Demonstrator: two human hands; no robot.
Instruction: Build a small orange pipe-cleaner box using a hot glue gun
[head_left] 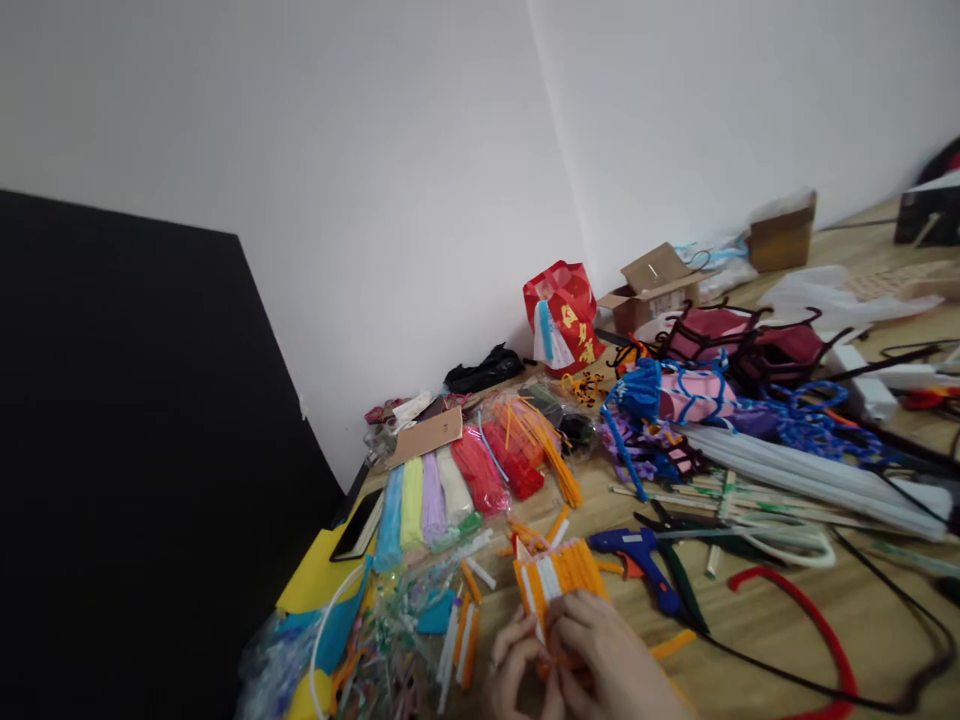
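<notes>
**Item 1. Orange-and-white panel** [559,578]: a flat piece of fuzzy stems laid side by side, just left of the blue glue gun [637,555] and raised slightly off the wooden table [787,640]. Held by its lower edge.

**Item 2. Left hand** [516,662]: below and left of the glue gun. Fingers curled in, pinching the panel's lower left corner.

**Item 3. Right hand** [611,665]: directly below the glue gun. Closed over the panel's lower right edge, with the fingertips tucked out of sight.

**Item 4. Loose cut stems** [465,630]: orange and white, scattered left of the glue gun, beside the left hand.

**Item 5. Pastel stem bundles** [420,505]: blue, yellow, lilac and white, further left of the glue gun. Red and orange packets [510,460] lie above and left of it.

**Item 6. Red stem** [810,610]: a curved length right of the glue gun. A black cord [862,690] loops beyond it.

**Item 7. Red bag** [566,315]: far above the glue gun, against the wall.

**Risk notes (judgement):**
- The glue gun lies near the right hand. Whether it is hot cannot be told. If it is, a knuckle that brushes the nozzle could burn.
- The cord trails close by, so a caught wrist could drag the gun.
- Cut stem ends carry wire and may prick the fingers.
- The grip is on one edge only, so the panel's rows could splay or slip apart.
</notes>
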